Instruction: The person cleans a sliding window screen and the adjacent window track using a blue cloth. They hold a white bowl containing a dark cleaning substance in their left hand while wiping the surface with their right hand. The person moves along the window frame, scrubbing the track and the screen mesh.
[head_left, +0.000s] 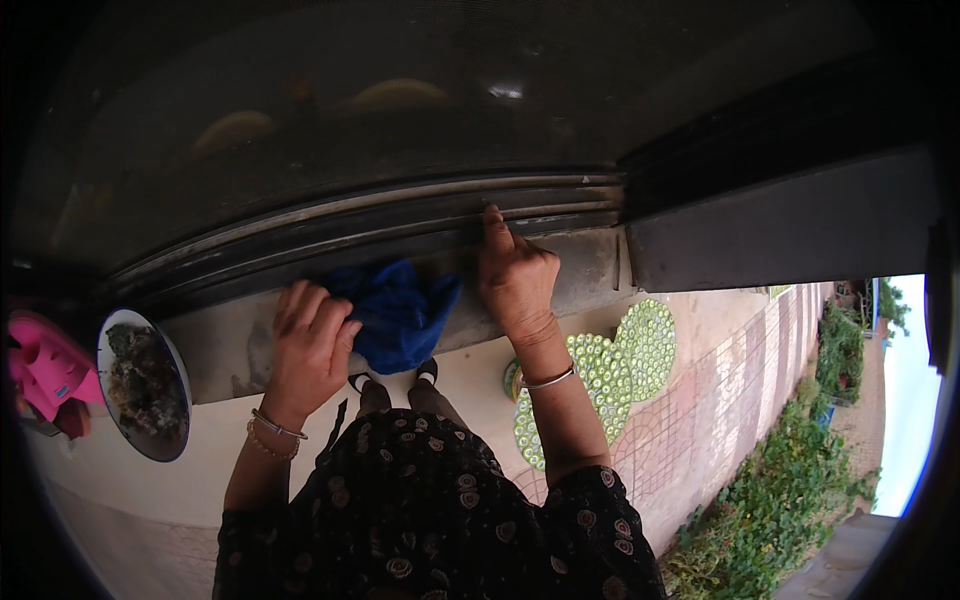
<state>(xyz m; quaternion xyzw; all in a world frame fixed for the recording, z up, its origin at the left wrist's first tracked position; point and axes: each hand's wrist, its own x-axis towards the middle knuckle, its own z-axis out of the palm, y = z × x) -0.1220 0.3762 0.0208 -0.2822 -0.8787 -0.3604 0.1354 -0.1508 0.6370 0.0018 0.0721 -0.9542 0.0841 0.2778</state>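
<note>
A crumpled blue cloth (401, 319) lies on the grey window sill (585, 262), and my left hand (311, 345) has its curled fingers at the cloth's left edge. To the right of the cloth, my right hand (519, 277) stretches its index finger onto the metal window track (375, 225); its other fingers are folded. Nothing shows in the right hand. The track's rails run along the foot of a dark mesh or pane (420, 120). Whether the left fingers pinch the cloth is hard to tell.
At the left, a white bowl (146, 386) of dark debris sits on the sill beside pink plastic clogs (52, 367). A dark frame (780, 217) borders the right. Below are green-patterned round stools or mats (645, 349); plants (772, 480) grow beyond the paving.
</note>
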